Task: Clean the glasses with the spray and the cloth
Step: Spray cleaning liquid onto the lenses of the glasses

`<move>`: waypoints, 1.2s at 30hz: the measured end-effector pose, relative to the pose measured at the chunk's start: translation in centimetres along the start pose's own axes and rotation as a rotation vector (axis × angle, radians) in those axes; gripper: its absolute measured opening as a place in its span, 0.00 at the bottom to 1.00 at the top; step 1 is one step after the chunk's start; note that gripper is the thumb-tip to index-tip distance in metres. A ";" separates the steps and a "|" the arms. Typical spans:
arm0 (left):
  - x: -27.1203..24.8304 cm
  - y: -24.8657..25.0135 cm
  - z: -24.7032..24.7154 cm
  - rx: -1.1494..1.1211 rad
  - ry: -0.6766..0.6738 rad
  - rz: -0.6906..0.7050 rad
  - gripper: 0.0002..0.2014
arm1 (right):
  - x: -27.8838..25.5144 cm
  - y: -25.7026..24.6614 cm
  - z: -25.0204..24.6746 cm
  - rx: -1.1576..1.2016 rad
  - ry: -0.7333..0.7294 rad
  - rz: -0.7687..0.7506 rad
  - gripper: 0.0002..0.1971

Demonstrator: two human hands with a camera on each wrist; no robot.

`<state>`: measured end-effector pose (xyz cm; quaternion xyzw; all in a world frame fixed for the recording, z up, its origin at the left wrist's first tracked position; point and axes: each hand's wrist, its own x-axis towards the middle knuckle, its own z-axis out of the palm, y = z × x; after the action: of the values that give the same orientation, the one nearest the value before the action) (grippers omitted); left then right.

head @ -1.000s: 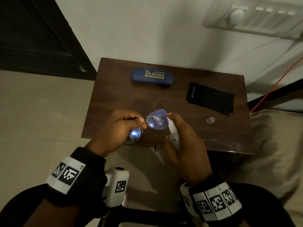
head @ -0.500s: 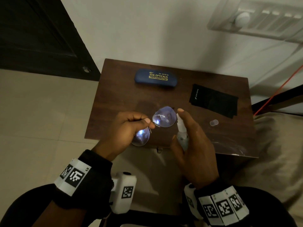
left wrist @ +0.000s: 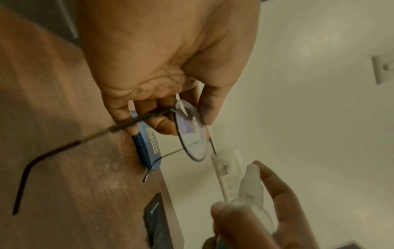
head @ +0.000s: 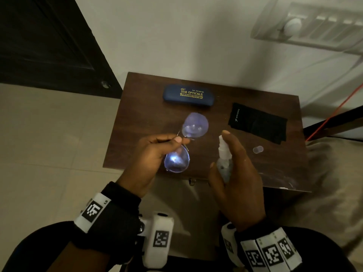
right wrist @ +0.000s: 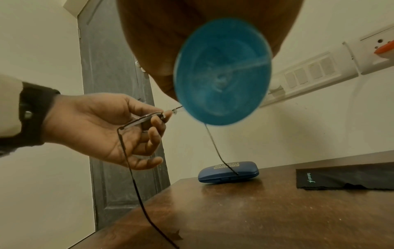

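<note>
- Glasses (head: 185, 142) held in the air over the near edge of the wooden table (head: 141, 118), lenses facing up toward the head camera, temples hanging open below
- left hand (head: 155, 154) pinches the frame at the bridge between thumb and fingertips, other fingers loosely curled under
- right hand (head: 237, 173) wrapped round the small spray bottle (head: 224, 156), index finger up on top of the nozzle; bottle sits just beside the glasses, not touching
- right wrist view only shows the bottle's blue base, blurred, so nozzle aim can't be read from there
- black cloth (head: 257, 122) lies flat on the table's far right, untouched; clear cap (head: 258, 149) next to it; blue glasses case (head: 188, 95) at the back
- step in hand looks like spraying the lenses, wiping not started
- to do it well: keep the pinch on the bridge so fingers stay off the lenses, turn the nozzle to face one lens squarely, press short and light, then do the other lens
- hold the pair steady and level enough that liquid doesn't run onto the hinges
- risk: thin frame may twist under a hard pinch; overspray lands on the table
- bottle has to be put down before the cloth can be picked up
</note>
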<state>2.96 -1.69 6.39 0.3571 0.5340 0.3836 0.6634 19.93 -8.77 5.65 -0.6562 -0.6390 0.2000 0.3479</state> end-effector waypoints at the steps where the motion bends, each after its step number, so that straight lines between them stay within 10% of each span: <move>1: 0.1 -0.1 -0.1 -0.031 0.006 0.000 0.07 | 0.0 0.0 0.0 0.005 0.010 -0.005 0.35; 26: 0.5 -1.3 0.3 -0.175 0.028 0.021 0.05 | -0.7 -0.6 1.7 -0.033 -0.075 -0.012 0.31; 36: 0.9 -2.2 -0.4 -0.300 -0.115 0.009 0.09 | -0.3 0.3 0.7 0.651 -0.041 0.291 0.38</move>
<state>2.98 -1.86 4.02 0.2779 0.4300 0.4410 0.7372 19.58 -8.89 4.88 -0.5909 -0.4484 0.4539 0.4937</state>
